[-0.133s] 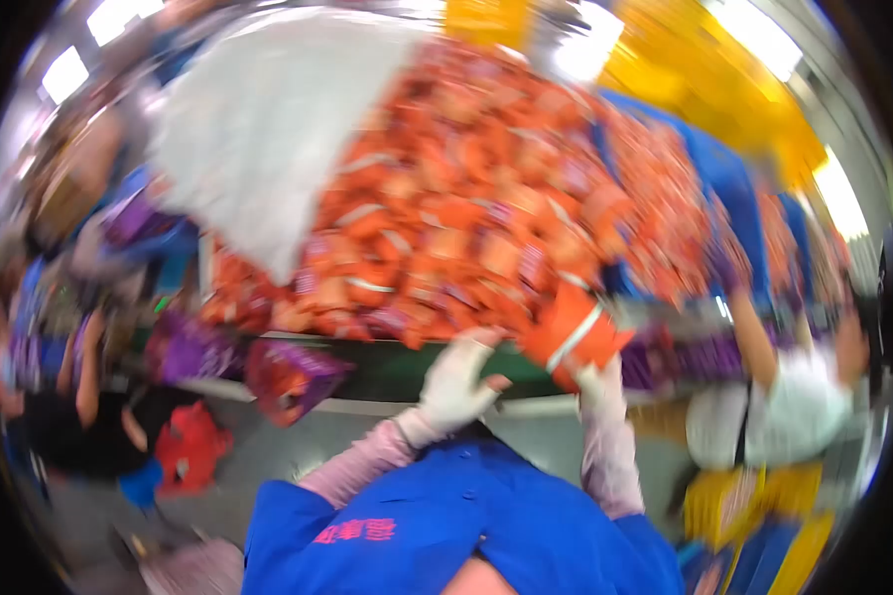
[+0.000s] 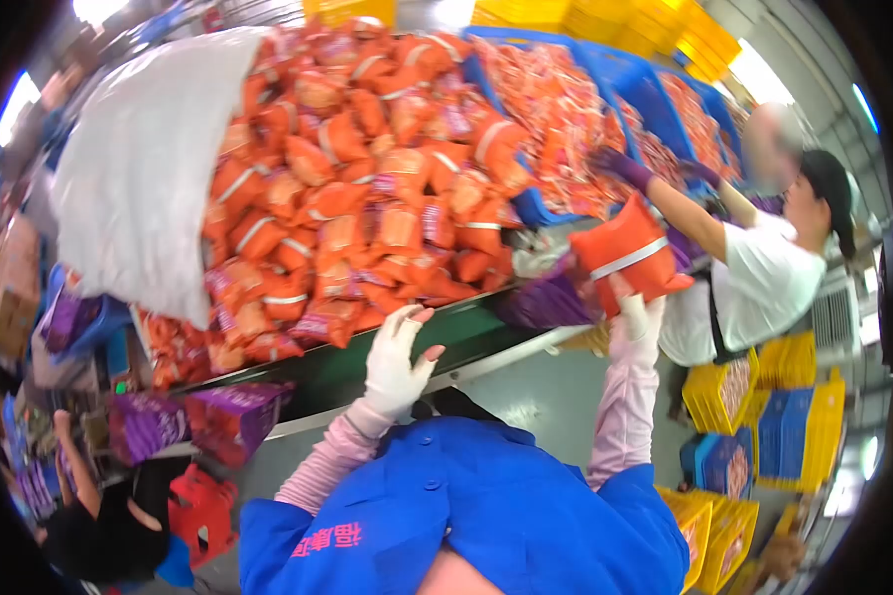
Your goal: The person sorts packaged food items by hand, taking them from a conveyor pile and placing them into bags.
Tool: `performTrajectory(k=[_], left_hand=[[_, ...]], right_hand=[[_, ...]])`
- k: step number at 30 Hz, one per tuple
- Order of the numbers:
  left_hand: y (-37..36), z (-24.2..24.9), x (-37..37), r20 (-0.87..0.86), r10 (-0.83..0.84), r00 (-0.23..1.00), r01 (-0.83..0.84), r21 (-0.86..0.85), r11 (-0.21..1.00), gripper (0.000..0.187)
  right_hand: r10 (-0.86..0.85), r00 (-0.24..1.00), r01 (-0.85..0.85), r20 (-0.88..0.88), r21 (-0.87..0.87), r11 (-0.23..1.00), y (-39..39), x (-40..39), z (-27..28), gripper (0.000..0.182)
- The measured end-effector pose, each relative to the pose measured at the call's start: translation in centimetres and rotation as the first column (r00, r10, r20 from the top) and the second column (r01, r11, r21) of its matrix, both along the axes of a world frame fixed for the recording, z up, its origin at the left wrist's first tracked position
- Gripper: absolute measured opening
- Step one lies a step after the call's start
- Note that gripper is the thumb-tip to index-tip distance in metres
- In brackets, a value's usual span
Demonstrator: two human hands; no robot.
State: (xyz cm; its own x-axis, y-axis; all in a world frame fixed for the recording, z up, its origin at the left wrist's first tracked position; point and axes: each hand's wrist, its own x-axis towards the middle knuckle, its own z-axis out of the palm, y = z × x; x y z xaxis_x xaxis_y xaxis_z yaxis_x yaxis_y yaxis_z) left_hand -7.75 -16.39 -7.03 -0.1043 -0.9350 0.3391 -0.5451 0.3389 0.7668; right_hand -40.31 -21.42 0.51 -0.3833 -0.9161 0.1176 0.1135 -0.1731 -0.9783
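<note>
My right hand [image 2: 637, 319], in a white fingerless glove, grips an orange snack packet [image 2: 627, 256] with a white stripe from below and holds it raised. Behind and beside that packet is a purple bag [image 2: 551, 299] at the conveyor's edge, partly hidden. My left hand [image 2: 397, 362], gloved the same way, has its fingers apart and nothing in it. It hovers over the near edge of the green conveyor [image 2: 456, 332], just in front of a big heap of orange packets [image 2: 367, 198].
A white sheet [image 2: 154, 169] covers the heap's left part. Purple bags [image 2: 233, 416] stand at left on the belt edge. Blue crates [image 2: 541, 208] hold small packets. A co-worker in white [image 2: 764, 288] reaches into them. Yellow crates [image 2: 719, 392] and a red stool [image 2: 203, 511] are on the floor.
The view has turned right and become sharper. My right hand has carried the orange packet right and upward, towards the co-worker's side. My left hand stays empty near the heap, farther from the right.
</note>
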Motion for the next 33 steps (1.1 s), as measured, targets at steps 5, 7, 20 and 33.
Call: performTrajectory(k=[5, 7, 20, 33], left_hand=[[-4.2, 3.6, -7.9, 0.197, -0.391, 0.899, 0.437, -0.330, 0.837, 0.063], [-5.9, 5.1, -11.4, 0.354, -0.477, 0.804, 0.590, -0.376, 0.715, 0.066], [-9.8, 0.8, -7.9, 0.668, -0.127, 0.734, 0.428, -0.310, 0.849, 0.010], [-1.5, 2.0, -3.8, 0.509, -0.282, 0.813, 0.491, -0.340, 0.802, 0.008]], right_hand=[[0.071, 0.982, -0.099, -0.176, -0.157, 0.983, 1.5, -2.9, 3.9, 0.066], [0.160, 0.985, -0.166, -0.066, -0.102, 0.981, 0.3, -2.5, 1.5, 0.064], [0.599, -0.033, -0.250, -0.800, 0.587, 0.770, -4.9, 0.8, 6.2, 0.057], [0.621, -0.740, -0.045, -0.259, 0.940, 0.339, -4.9, 17.1, -0.7, 0.022]])
